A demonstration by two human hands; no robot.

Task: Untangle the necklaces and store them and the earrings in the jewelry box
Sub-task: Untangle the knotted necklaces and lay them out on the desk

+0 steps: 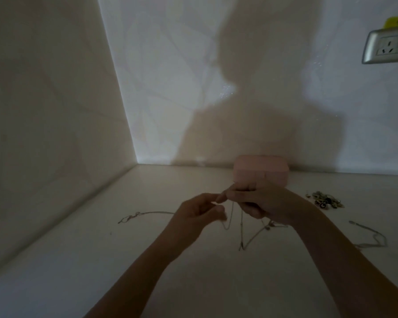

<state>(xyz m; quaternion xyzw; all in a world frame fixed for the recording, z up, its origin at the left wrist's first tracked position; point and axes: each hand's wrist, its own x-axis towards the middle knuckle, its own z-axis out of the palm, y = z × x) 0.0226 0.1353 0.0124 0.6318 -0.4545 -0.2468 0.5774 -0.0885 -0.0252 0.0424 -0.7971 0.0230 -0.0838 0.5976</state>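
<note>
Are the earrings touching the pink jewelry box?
Apart. The head view shows bare table between the jewelry box and the earrings heaped to its right.

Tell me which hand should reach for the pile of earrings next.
Right, probably. The earrings lie just to the right of the right hand; the left hand would have to cross it. Both hands pinch a necklace.

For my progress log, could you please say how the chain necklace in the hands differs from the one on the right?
The thin pale chain necklace held by the left hand and right hand hangs lifted, strands crossing; the thin pale chain on the right lies flat, untouched, in one loose bend. Both are outside the shut pink box.
</note>
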